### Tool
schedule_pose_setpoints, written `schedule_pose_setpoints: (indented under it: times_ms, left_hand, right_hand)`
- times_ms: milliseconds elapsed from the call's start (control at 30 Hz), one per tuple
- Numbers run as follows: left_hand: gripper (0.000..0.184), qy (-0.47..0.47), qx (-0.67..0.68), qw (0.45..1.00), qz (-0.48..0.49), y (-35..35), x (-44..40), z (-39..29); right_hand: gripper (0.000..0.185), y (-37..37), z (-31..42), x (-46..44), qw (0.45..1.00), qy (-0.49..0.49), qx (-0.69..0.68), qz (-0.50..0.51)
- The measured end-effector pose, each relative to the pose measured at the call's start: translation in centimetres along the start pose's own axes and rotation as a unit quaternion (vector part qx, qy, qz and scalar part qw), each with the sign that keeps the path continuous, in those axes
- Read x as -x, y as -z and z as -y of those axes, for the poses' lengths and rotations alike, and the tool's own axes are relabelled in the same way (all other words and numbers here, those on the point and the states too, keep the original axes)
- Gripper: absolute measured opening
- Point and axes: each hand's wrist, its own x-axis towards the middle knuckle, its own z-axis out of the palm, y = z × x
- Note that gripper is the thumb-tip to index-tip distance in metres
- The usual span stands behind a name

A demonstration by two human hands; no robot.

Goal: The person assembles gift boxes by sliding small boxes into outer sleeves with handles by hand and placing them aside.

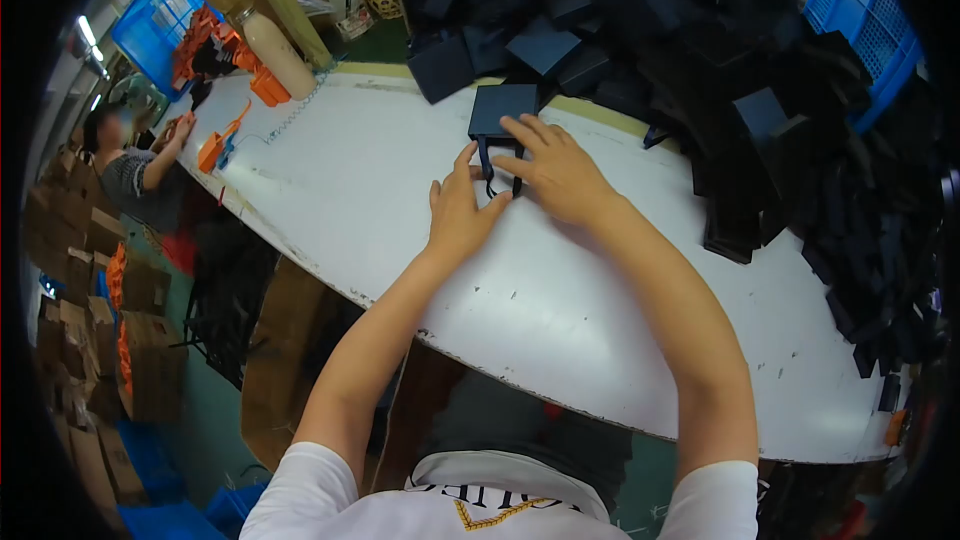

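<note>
A small dark blue box-shaped bag [504, 108] lies on the white table [560, 310], with dark strap loops hanging from its near edge. My left hand [461, 208] is at the left of the loops, fingers apart, its thumb and index finger beside the straps. My right hand [556, 168] rests over the bag's near right corner, fingers spread, touching the bag and the right side of the loop. Whether a fingertip pinches the strap is hard to make out.
A large heap of dark bags [660, 30] covers the back and right. Blue crates [868, 15], a beige bottle [277, 55], orange items [268, 87] and a cup of white strips [351, 20] stand around. Another person [130, 165] works at the far left; cardboard boxes [150, 365] fill the floor.
</note>
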Motion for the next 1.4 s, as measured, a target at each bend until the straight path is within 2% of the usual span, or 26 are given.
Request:
schedule_pose_setpoints:
  times_ms: [67,167,233,267,300,367,467,567,600,633,700,733,800,900,933,1000,1033,1067,1133,1200,1300,1333,1400]
  left_hand:
    - [0.091,0.011,0.024,1.0,0.007,0.2,0.2,0.2]
    - [0.087,0.01,0.1,0.995,-0.008,0.8,0.8,0.2]
    - [0.085,0.0,0.166,0.986,-0.027,1.5,2.1,-1.0]
    - [0.084,-0.01,0.185,0.982,-0.033,1.8,2.9,-1.7]
    - [0.083,-0.033,0.177,0.983,-0.035,2.1,3.6,-2.7]
    - [0.082,-0.096,0.138,0.985,-0.029,2.5,5.0,-4.8]
    - [0.084,-0.21,0.073,0.975,-0.005,2.4,7.1,-7.8]
    - [0.086,-0.297,0.047,0.953,0.039,1.8,8.2,-10.5]
    - [0.091,-0.289,0.067,0.951,0.084,0.7,8.4,-10.6]
    - [0.092,-0.297,0.072,0.948,0.088,-0.6,8.7,-10.9]
    - [0.094,-0.315,0.074,0.941,0.1,-2.9,9.5,-11.9]
    - [0.095,-0.295,0.076,0.946,0.111,-3.7,10.0,-12.7]
    - [0.095,-0.32,-0.013,0.937,0.143,-5.2,10.0,-13.8]
    - [0.099,-0.34,-0.106,0.917,0.18,-6.8,9.7,-14.6]
    - [0.1,-0.333,-0.141,0.915,0.179,-6.7,9.8,-14.9]
    - [0.103,-0.289,-0.189,0.92,0.183,-5.9,9.8,-15.1]
    - [0.104,-0.287,-0.16,0.926,0.186,-5.7,9.5,-14.6]
    - [0.104,-0.282,-0.131,0.931,0.191,-5.5,9.5,-14.1]
    - [0.105,-0.267,-0.109,0.936,0.2,-5.0,9.3,-13.9]
    - [0.107,-0.276,-0.112,0.936,0.188,-4.6,9.1,-13.8]
    - [0.109,-0.256,-0.145,0.931,0.216,-3.8,8.9,-14.2]
    - [0.109,-0.244,-0.159,0.928,0.233,-3.6,8.8,-14.3]
    - [0.108,-0.212,-0.125,0.932,0.266,-3.6,8.6,-14.1]
  right_hand:
    - [0.022,-0.3,0.0,-0.5,0.991,0.032,0.107,0.068]
    - [0.02,-1.8,-0.1,-0.7,0.996,-0.051,-0.062,0.031]
    - [0.022,2.4,1.9,-1.0,0.946,-0.199,-0.233,0.104]
    - [0.025,4.6,3.1,-0.7,0.899,-0.272,-0.312,0.141]
    - [0.028,5.5,4.1,0.2,0.845,-0.324,-0.418,0.081]
    - [0.034,7.5,6.1,3.1,0.688,-0.411,-0.596,-0.051]
    - [0.036,11.8,7.9,7.2,0.512,-0.459,-0.715,-0.127]
    - [0.035,11.3,8.0,13.6,0.35,-0.459,-0.791,-0.203]
    - [0.036,10.9,8.4,15.4,0.343,-0.481,-0.776,-0.222]
    - [0.036,9.7,8.4,18.0,0.298,-0.463,-0.8,-0.238]
    - [0.032,10.0,9.3,20.3,0.243,-0.488,-0.796,-0.262]
    - [0.031,10.6,9.1,21.2,0.25,-0.503,-0.781,-0.273]
    - [0.028,11.4,9.1,22.9,0.256,-0.531,-0.757,-0.281]
    - [0.024,15.0,7.8,25.5,0.427,-0.628,-0.623,-0.19]
    - [0.025,15.6,6.8,27.3,0.481,-0.627,-0.573,-0.215]
    - [0.022,18.2,2.7,29.6,0.666,-0.628,-0.338,-0.221]
    - [0.022,19.5,0.2,30.7,0.762,-0.571,-0.161,-0.259]
    - [0.022,20.9,-2.3,31.5,0.824,-0.492,0.023,-0.281]
    - [0.022,24.8,-6.4,30.9,0.792,-0.491,0.077,-0.353]
    - [0.021,27.6,-10.0,30.4,0.808,-0.412,0.276,-0.318]
    - [0.017,28.4,-13.1,30.5,0.83,-0.448,0.284,-0.171]
    - [0.015,28.5,-13.3,30.8,0.83,-0.47,0.261,-0.15]
    - [0.018,28.4,-11.6,30.8,0.856,-0.409,0.262,-0.179]
